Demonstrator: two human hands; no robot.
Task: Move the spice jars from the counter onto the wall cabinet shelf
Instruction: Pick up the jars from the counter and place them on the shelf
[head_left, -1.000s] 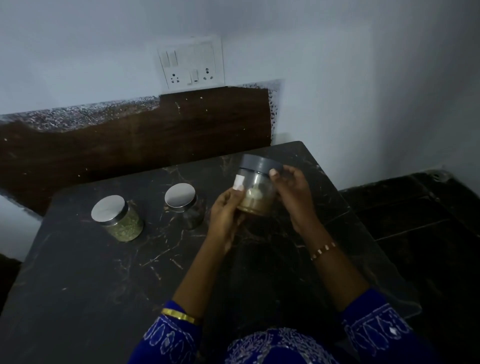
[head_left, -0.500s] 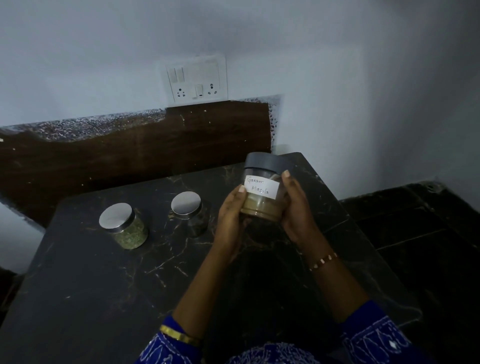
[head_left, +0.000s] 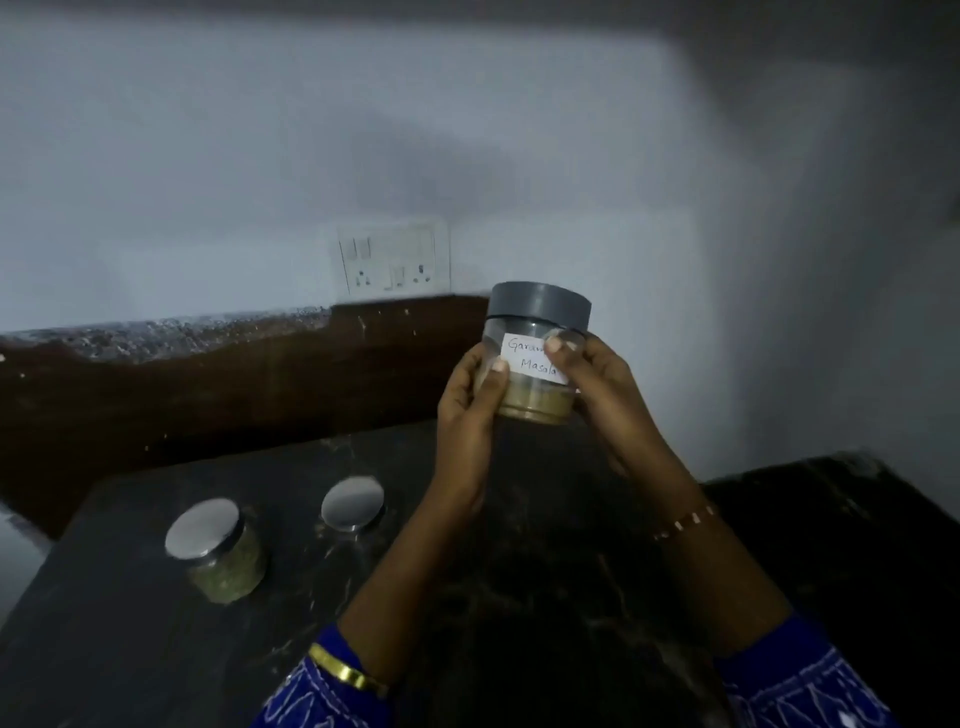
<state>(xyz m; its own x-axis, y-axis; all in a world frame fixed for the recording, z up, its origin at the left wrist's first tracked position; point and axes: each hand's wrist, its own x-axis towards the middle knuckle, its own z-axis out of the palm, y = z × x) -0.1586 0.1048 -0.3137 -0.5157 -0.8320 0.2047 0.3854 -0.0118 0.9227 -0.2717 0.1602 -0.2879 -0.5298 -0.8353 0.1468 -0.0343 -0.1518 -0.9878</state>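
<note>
A clear jar with a grey lid and a white handwritten label hangs well above the dark counter; brownish powder fills its lower part. My left hand grips its left side and my right hand grips its right side, thumb over the label. Two jars stay on the counter: one with a silver lid and green contents at left, and a darker one with a silver lid beside it. No cabinet shelf is in view.
A white switch and socket plate is on the pale wall behind the counter. A dark brown backsplash runs along the wall. Dark floor lies to the right of the counter.
Both hands have lifted the grey-lidded jar up from counter height and turned its label toward me. The view has tilted upward. The two silver-lidded jars have not moved.
</note>
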